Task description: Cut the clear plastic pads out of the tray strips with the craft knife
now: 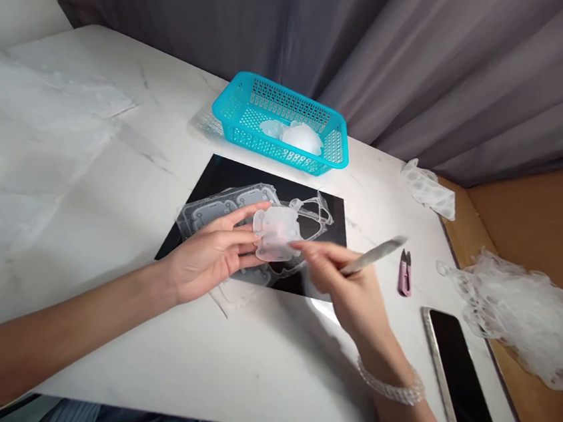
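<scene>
Between the fingers of my left hand (214,251) is a translucent, whitish moulded piece (279,231) with a wavy outline, held up over a black mat (230,169). My right hand (345,278) is closed round a slim, silvery pen-like tool (375,256) that slants up and to the right. The fingertips of that hand are at the piece's right edge; the tool's working tip is hidden. Under my hands lie a clear moulded sheet (232,202) with repeated shapes and a cut-out clear frame of scrap (319,208).
A turquoise basket (278,150) with whitish pieces (302,137) stands behind the mat. To the right are pink thread snips (405,274), a phone (460,374), a heap of clear trimmings (526,317) and a crumpled translucent sheet (428,189). Plastic film (28,131) covers the left.
</scene>
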### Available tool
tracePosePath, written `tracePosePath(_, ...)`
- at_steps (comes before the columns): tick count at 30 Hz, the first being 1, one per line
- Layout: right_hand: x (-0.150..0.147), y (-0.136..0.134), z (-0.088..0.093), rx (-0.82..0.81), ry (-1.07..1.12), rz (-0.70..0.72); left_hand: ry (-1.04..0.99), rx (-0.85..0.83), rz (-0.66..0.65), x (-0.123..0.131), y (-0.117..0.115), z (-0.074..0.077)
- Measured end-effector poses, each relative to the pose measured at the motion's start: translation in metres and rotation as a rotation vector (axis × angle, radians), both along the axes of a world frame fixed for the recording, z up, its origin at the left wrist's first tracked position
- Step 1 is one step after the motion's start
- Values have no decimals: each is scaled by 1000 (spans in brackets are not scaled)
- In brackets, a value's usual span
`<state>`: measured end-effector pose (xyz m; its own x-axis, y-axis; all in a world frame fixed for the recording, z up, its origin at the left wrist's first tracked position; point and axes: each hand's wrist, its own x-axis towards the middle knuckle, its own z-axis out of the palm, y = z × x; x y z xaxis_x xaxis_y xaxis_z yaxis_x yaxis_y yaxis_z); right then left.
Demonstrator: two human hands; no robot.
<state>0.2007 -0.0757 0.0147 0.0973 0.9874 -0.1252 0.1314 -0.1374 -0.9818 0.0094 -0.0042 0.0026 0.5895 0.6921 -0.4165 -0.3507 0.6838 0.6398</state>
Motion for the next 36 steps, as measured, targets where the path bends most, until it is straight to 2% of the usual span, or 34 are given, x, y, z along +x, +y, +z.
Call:
tracePosePath(2,11,5,-1,-46,134,-152,-6,-8,-6,-1,1,2)
tracePosePath(4,19,9,-4,-122,233,-193,-16,-17,-20,-2,0,4)
tracePosePath(11,21,12,-13,-314,462,-46,-30,-26,-47,-3,-1,6)
tracePosePath(18,22,12,-12,-308,455,-5,-37,-23,-72,-3,-1,3)
tracePosePath(30,20,11,-13,-305,459,-26,-63,-23,-74,-6,-2,2)
tracePosePath(36,16,12,-14,-308,459,-15,-14,0,-65,-8,0,0)
